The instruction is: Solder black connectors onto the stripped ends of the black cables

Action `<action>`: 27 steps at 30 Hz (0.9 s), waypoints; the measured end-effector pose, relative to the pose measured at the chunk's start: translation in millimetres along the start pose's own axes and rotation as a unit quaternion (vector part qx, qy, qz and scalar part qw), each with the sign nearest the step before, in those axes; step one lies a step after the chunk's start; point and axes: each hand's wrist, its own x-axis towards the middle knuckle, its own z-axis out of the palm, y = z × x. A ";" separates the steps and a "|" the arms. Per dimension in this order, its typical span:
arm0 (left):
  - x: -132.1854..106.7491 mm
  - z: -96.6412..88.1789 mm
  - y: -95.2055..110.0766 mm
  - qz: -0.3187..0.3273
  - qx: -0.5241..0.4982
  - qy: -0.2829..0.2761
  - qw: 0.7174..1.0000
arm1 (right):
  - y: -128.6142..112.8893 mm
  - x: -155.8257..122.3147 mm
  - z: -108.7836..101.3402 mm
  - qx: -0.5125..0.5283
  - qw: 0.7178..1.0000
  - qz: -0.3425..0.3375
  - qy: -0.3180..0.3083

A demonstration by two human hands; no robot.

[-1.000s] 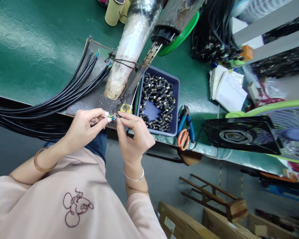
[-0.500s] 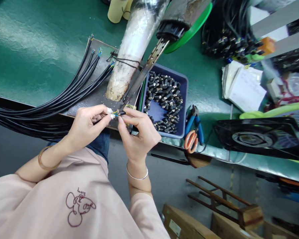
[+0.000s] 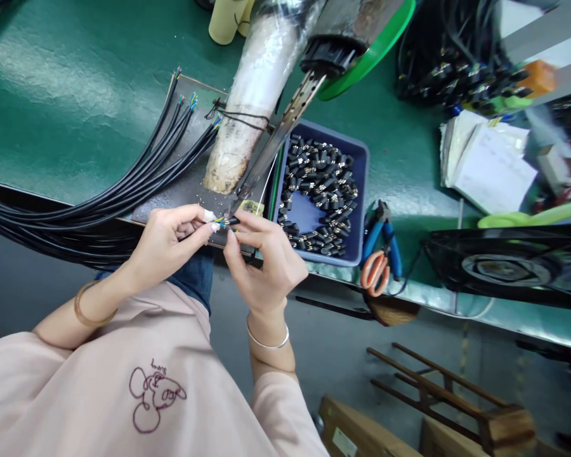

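Note:
My left hand (image 3: pixel 174 244) is closed in a pinch, white coverings on its thumb and finger. It grips a black cable with bared coloured wires (image 3: pixel 221 222) at its end. My right hand (image 3: pixel 264 257) holds a small black connector (image 3: pixel 232 221) by its far end, against those wires; the fingers partly cover it. Right above the joint is the tip of a soldering iron (image 3: pixel 280 133), fixed at a slant and pointing down. A yellowish sponge (image 3: pixel 252 207) lies just behind my right fingers.
A blue tray (image 3: pixel 364 190) of black connectors stands right of the iron. Beside it lie blue-handled cutters (image 3: pixel 394 251) with orange grips. A bundle of black cables (image 3: pixel 124 190) spreads over the left edge. A wrapped tube (image 3: pixel 247 108), papers (image 3: pixel 492 168) and a black fan (image 3: pixel 509 263) are farther out.
The view has shifted slightly, so the bench things on the right sit farther right. My right thumb has drawn a little down from the wires; my left hand keeps its pinch.

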 end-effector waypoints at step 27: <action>11.0 6.6 6.0 -0.020 -0.031 0.020 0.999 | 2.8 -9.5 12.9 0.098 0.990 0.073 0.063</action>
